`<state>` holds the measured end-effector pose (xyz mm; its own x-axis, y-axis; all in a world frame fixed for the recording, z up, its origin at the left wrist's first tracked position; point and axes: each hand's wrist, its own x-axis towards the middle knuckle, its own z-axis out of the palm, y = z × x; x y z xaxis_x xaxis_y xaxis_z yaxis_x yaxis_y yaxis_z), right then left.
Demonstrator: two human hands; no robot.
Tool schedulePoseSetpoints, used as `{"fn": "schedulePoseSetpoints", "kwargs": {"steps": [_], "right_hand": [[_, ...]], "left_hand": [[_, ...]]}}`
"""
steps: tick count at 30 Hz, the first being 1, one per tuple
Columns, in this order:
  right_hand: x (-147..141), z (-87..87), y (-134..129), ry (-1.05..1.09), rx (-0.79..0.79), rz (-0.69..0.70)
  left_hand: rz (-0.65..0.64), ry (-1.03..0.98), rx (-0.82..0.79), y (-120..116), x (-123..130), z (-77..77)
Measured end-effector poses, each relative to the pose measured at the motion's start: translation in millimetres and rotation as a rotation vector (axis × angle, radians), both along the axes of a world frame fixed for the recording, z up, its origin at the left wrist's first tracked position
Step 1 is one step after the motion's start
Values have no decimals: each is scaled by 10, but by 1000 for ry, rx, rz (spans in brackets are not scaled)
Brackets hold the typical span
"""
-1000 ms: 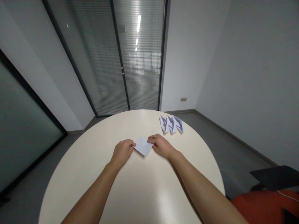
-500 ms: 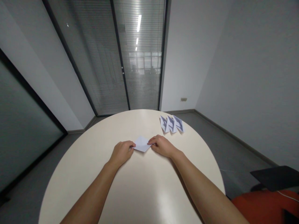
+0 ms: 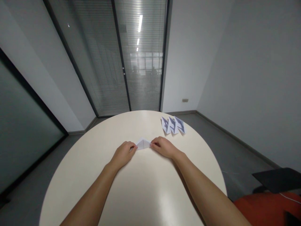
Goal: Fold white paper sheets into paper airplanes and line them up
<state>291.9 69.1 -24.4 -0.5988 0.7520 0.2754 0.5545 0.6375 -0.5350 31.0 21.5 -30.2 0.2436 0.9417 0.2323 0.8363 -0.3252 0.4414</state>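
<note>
A small piece of folded white paper (image 3: 143,144) lies between my hands near the middle of the round table. It shows as a low triangle with its peak pointing away from me and a crease down its centre. My left hand (image 3: 124,153) pinches its left corner between thumb and fingers. The right corner is pinched by my right hand (image 3: 164,147). Beyond my right hand, three folded paper pieces (image 3: 173,125) stand in a row, with grey shading inside their folds.
The round cream table (image 3: 131,191) fills the lower view. At the lower right are a red chair (image 3: 268,207) and a flat black object (image 3: 278,179) with a white cable. Behind the table stand a glass partition with blinds (image 3: 145,88) and grey walls.
The near corner of the paper is no longer pointing toward me; the diamond shape has become a triangle with a nearly straight near edge. My hands have shifted slightly, still pinching it.
</note>
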Motion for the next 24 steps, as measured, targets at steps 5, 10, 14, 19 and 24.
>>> {"fn": "schedulePoseSetpoints", "kwargs": {"steps": [5, 10, 14, 19, 24], "right_hand": [[-4, -63, 24, 39, -18, -29], [-20, -135, 34, 79, 8, -63], [-35, -171, 43, 97, 76, -6], [-39, -196, 57, 51, 129, 20], [-35, -203, 64, 28, 147, 25]], "left_hand": [[40, -34, -8, -1, 14, -30], [55, -23, 21, 10, 43, -89], [28, -48, 41, 16, 70, -119], [-10, -45, 87, 13, 91, -131], [-41, -37, 100, 1, 95, -118]]}}
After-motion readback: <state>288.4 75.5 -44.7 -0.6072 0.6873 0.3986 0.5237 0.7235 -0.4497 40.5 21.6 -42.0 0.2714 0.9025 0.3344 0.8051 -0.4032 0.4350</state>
